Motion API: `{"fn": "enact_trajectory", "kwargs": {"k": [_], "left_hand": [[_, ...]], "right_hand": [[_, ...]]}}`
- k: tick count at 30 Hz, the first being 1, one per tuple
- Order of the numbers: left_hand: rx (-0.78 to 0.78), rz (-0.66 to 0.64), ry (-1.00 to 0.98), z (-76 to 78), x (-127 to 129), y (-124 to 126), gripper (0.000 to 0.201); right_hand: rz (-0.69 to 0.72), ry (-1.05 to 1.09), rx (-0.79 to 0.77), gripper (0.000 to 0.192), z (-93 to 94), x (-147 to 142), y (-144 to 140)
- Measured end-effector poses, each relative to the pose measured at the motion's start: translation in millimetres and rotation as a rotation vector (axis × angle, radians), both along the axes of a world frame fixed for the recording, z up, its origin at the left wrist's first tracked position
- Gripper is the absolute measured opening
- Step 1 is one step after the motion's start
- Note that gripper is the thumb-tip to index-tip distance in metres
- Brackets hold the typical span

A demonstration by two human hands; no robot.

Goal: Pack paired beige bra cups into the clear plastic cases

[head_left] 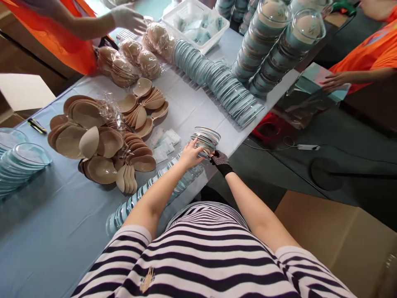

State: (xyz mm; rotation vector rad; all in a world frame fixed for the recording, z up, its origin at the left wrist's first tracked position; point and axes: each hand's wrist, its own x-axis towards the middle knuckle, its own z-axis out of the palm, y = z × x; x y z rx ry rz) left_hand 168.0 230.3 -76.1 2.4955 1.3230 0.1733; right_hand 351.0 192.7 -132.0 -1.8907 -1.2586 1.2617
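Observation:
My bare left hand [190, 156] rests against the left side of a short stack of round clear plastic containers [206, 135], its fingers curved over the near side. On the right, my right hand [221, 162], in a dark dotted glove with bare fingertips, grips the lower edge of the same stack. Beneath my left forearm a long row of nested clear containers [119, 216] lies along the table edge. Small white packets [166, 145] are left of the stack. Farther left are piles of beige molded cups [101, 142], some in clear wrap.
Nested containers [214, 78] lie across the table [189, 103]. Tall stacks [263, 41] and a white basket [206, 43] stand behind; more containers [23, 165] and a cutter [37, 126] are left. One co-worker's gloved hand [128, 18] and another's hand [336, 80] show. A carton [335, 231] is lower right.

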Motion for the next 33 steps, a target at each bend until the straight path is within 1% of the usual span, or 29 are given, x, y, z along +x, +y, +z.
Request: {"fn": "enact_trajectory", "kwargs": {"k": [2,4,5,7,9,10,13,16,18,20,21,23,25,27,30,33], "left_hand": [[-0.006,-0.029,0.010,0.0,-0.7,0.8,0.036],[-0.006,-0.044,0.012,0.2,-1.3,1.3,0.032],[-0.003,-0.043,0.008,0.3,-1.6,1.5,0.031],[0.006,-0.026,-0.010,0.7,-1.9,1.5,0.030],[0.013,0.000,-0.027,1.6,-2.0,1.4,0.030],[0.013,0.007,-0.029,2.3,-1.9,1.4,0.030],[-0.008,-0.031,-0.003,5.2,-1.5,1.3,0.027],[-0.019,-0.070,0.022,8.3,-0.8,0.1,0.025],[-0.015,-0.078,0.033,9.5,-0.5,-1.4,0.023],[-0.013,-0.120,0.045,9.7,-0.6,-2.8,0.018],[-0.014,-0.150,0.047,9.6,-0.9,-3.3,0.016],[-0.013,-0.191,0.043,9.0,-1.4,-3.4,0.014],[-0.011,-0.188,0.037,8.5,-1.7,-2.5,0.014],[-0.011,-0.174,0.043,8.5,-1.4,-1.3,0.015],[-0.011,-0.157,0.051,9.6,-0.1,-0.2,0.018],[-0.017,-0.149,0.057,11.4,0.9,-0.6,0.020]], "right_hand": [[-0.061,-0.042,0.021,0.022,-2.1,-8.5,-5.0],[-0.051,-0.190,0.053,0.024,1.4,-16.7,-8.7],[-0.015,-0.282,0.070,0.025,4.9,-19.4,-10.0],[0.110,-0.448,0.073,0.030,13.6,-21.1,-11.7],[0.245,-0.541,0.052,0.035,21.4,-18.5,-12.3],[0.288,-0.558,0.039,0.036,24.0,-16.2,-12.0],[0.334,-0.529,0.018,0.035,26.1,-8.9,-8.7],[0.333,-0.464,0.022,0.032,21.2,-6.2,-4.5],[0.285,-0.399,0.042,0.029,16.5,-8.2,-4.8],[0.228,-0.364,0.073,0.029,12.7,-12.3,-8.6],[0.220,-0.379,0.084,0.029,11.4,-14.5,-11.3],[0.251,-0.453,0.083,0.032,10.7,-18.2,-16.7],[0.293,-0.500,0.062,0.034,12.1,-19.9,-19.5],[0.299,-0.483,0.038,0.036,14.5,-19.3,-18.0],[0.300,-0.393,0.021,0.035,17.2,-16.3,-10.3],[0.324,-0.273,-0.008,0.032,15.4,-14.8,-4.6]]}}
